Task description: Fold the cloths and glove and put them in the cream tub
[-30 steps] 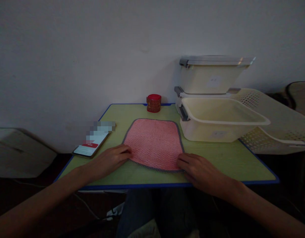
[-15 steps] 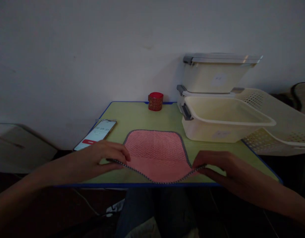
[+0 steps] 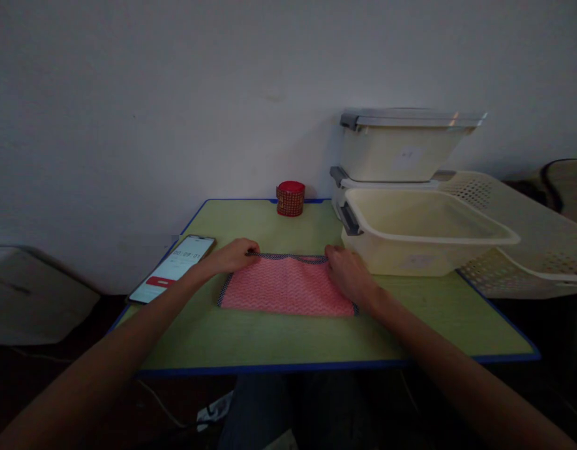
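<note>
A pink cloth with a dark checked border lies folded in half on the green table. My left hand pinches the cloth's far left corner. My right hand grips the far right corner, fingers curled on the edge. Both hands rest at the fold's far edge, roughly mid-table.
A phone with a lit screen lies at the table's left edge. A small red round tin stands at the back. An open cream tub sits at right before a lidded box and a perforated basket.
Both hands lifted the cloth's near edge and carried it away from me, onto the far edge. The cloth, flat a second ago, now lies folded in half.
</note>
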{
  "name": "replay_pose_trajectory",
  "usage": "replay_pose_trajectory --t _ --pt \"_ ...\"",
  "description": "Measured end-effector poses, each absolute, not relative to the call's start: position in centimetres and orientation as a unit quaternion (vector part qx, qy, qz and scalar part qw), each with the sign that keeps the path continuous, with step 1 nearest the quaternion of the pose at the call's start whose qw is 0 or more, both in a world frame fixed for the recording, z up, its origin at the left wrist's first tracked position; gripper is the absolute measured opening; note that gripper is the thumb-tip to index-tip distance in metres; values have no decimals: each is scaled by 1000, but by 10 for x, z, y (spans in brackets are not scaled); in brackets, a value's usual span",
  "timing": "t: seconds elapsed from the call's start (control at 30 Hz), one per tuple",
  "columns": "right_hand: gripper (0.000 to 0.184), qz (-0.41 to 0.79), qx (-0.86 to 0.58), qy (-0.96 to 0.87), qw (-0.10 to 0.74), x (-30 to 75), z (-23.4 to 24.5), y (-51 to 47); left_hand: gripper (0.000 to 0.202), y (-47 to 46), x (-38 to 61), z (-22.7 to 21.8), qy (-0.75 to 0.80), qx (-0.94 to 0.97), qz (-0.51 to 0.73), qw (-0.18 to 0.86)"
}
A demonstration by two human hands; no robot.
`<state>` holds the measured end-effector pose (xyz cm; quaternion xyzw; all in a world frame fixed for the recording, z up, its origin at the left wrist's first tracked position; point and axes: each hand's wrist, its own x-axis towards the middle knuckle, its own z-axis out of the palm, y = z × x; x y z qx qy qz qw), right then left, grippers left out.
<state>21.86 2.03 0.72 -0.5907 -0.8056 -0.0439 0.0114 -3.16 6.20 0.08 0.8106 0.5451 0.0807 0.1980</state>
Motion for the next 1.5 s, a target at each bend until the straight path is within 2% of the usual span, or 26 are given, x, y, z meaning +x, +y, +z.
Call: replay_pose_trajectory --t 0.5,0.73,0.83,1.0,1.23,1.5 --pt "32 -110 -605 -787 -46 213 0 24 22 40 -18 -15 617 782 74 41" --pt "25 -151 -580 -800 -16 210 -4 23 23 36 -19 -21 608 789 88 -22" --pt "25 -161 -569 -807 -5 210 -6 25 18 42 -24 -26 583 801 135 10" --pt "26 -165 -548 -820 21 213 -10 29 13 53 -33 -30 576 785 194 119" --pt "30 -161 -512 -843 46 218 -12 31 7 54 -33 -23 606 738 203 217" --pt "31 -142 -504 -850 56 222 -14 34 16 53 -35 -23 591 738 237 224"
